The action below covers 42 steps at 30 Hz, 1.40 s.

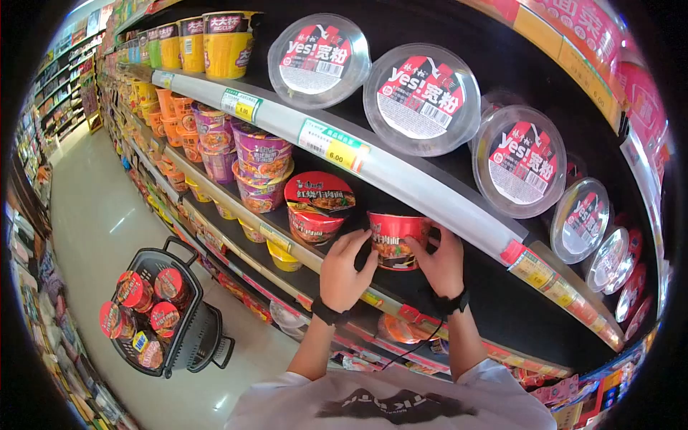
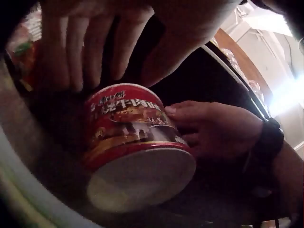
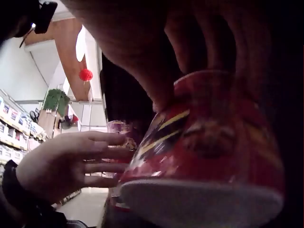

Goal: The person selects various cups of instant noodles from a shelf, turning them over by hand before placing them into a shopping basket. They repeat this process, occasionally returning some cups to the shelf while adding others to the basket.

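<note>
A red instant noodle bowl (image 1: 395, 241) is between my two hands at the shelf. My right hand (image 1: 442, 263) grips it from the right, thumb on its printed side and fingers behind. In the right wrist view, the white base of the noodle bowl (image 3: 204, 202) shows under that hand. On the other side, my left hand (image 1: 347, 270) is held beside the bowl with its fingers mostly straight. The left wrist view shows those fingers (image 2: 92, 52) reaching past the bowl's upper rim. Just left of the hands, more red noodle bowls (image 1: 315, 208) are stacked.
Purple noodle bowls (image 1: 260, 161) and orange ones line the shelf leftward. Overhead, a shelf edge (image 1: 344, 147) with price tags runs close above my hands, carrying clear-lidded bowls (image 1: 423, 99). On the aisle floor stands a dark basket (image 1: 190, 337) with several red-lidded noodle packs.
</note>
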Tool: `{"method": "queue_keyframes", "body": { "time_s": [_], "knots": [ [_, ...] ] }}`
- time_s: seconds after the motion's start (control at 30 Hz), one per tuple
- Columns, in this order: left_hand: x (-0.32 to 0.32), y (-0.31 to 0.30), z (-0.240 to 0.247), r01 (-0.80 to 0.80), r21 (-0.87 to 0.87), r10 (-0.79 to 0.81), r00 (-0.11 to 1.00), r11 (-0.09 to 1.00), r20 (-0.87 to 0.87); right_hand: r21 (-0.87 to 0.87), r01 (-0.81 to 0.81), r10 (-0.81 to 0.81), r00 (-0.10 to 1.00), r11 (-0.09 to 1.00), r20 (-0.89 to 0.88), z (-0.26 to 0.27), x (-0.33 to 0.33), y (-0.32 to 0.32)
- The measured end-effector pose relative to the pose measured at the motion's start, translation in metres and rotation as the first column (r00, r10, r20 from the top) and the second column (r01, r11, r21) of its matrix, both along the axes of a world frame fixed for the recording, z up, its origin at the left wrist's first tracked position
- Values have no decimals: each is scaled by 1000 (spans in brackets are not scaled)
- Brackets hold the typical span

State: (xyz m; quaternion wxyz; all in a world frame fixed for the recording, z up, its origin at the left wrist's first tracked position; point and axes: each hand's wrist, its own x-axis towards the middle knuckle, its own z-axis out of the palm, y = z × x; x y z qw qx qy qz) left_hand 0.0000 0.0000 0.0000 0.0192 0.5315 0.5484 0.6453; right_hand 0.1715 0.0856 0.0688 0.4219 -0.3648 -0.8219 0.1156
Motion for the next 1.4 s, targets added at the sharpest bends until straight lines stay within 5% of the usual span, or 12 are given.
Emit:
{"method": "queue_keyframes", "body": {
  "time_s": [0.1,0.17,0.3,0.5,0.6,0.73,0.93,1.4],
  "knots": [
    [4,2,5,-184,102,186,982,978,-16,76,-17,0,975,997,221,22,12,18],
    [-11,-12,18,-295,94,298,954,951,-22,-88,-41,62,967,995,249,26,11,15],
    [-39,-16,12,-413,9,405,889,911,-212,1,-67,65,967,998,247,27,15,-4],
    [-49,-19,8,-407,-17,387,881,913,-271,46,16,-37,863,999,504,25,22,-10],
    [-58,-17,10,-404,-9,388,884,915,-260,15,-45,33,886,999,462,12,14,16],
    [-64,-19,13,-414,3,393,863,910,-316,230,-165,56,906,959,419,-5,-15,53],
    [-65,-17,14,-422,52,415,848,905,-329,276,-118,22,944,954,329,-37,-68,116],
    [-75,-29,16,-364,20,339,845,931,-413,88,-119,85,944,989,320,-27,-116,107]
  ]
}}
